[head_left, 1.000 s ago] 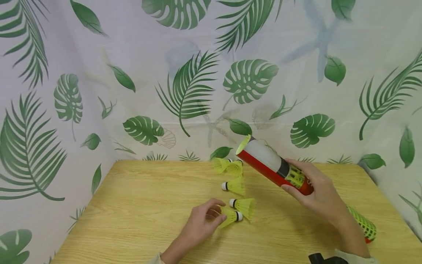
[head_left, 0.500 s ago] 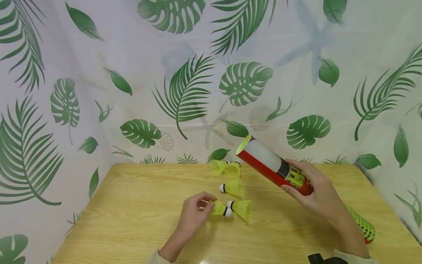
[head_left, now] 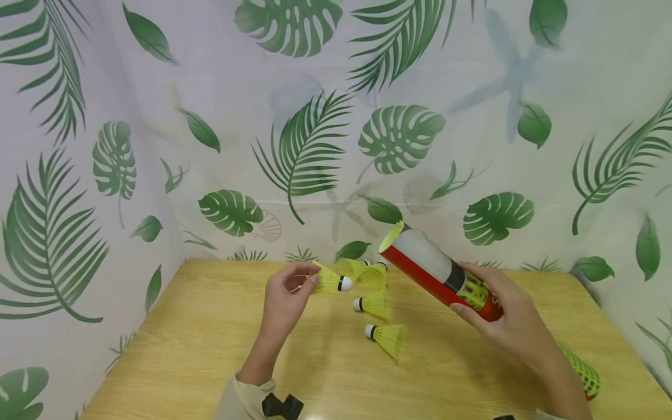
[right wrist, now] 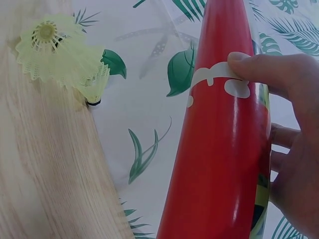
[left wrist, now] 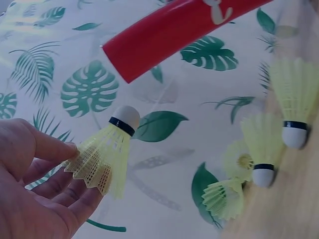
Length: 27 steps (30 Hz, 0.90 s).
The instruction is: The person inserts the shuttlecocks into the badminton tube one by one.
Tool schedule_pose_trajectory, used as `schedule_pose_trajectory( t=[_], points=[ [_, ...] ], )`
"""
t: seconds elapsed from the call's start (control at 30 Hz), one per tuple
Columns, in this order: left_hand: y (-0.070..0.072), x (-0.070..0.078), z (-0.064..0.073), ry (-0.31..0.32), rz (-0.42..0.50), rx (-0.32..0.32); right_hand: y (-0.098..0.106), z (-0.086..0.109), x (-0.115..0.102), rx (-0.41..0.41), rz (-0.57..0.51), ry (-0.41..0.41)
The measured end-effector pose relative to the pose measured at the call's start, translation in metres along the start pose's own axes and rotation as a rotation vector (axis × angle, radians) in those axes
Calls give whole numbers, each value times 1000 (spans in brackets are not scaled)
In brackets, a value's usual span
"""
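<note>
Above the tabletop (head_left: pixel 210 350), left fingers (left wrist: pixel 47 149) have lifted a shuttlecock (head_left: pixel 329 282) toward the tube (head_left: pixel 438 274) gripped by the right hand (head_left: pixel 511 324).

The right hand (head_left: pixel 511 326) covers the lower end of the red tube (head_left: pixel 436 271), so its base cannot be seen. A second tube (head_left: pixel 580 368) lies mostly hidden behind that wrist, only its yellow mesh end showing. In the right wrist view the tube runs off the top and bottom edges. At the far table (head_left: pixel 210 350) edge, two shuttlecocks (head_left: pixel 364 271) overlap and are hard to separate.
</note>
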<state>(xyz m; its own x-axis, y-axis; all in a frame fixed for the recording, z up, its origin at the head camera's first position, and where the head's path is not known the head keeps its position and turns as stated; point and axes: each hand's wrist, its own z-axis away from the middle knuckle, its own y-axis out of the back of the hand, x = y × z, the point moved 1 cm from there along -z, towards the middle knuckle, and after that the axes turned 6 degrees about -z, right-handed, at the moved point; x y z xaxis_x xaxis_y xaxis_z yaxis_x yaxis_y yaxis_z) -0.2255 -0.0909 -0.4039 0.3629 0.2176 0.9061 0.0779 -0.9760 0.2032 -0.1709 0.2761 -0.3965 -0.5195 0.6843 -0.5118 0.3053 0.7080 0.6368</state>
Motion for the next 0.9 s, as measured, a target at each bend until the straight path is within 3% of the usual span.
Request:
schedule_pose_trajectory(
  t=[0.2,0.43,0.77,0.9],
  points=[
    [10,8,-14,-26,55,85,-5,2,-2,-10,-12,-10],
    [16,20,-20,-136,111,178,-9,0,-7,-29,-23,-16],
    [12,33,-19,-218,144,244,-8,0,-10,-35,-4,-11],
    [2,33,-18,-250,165,273,-9,-2,-11,-50,-4,-12]
  ],
)
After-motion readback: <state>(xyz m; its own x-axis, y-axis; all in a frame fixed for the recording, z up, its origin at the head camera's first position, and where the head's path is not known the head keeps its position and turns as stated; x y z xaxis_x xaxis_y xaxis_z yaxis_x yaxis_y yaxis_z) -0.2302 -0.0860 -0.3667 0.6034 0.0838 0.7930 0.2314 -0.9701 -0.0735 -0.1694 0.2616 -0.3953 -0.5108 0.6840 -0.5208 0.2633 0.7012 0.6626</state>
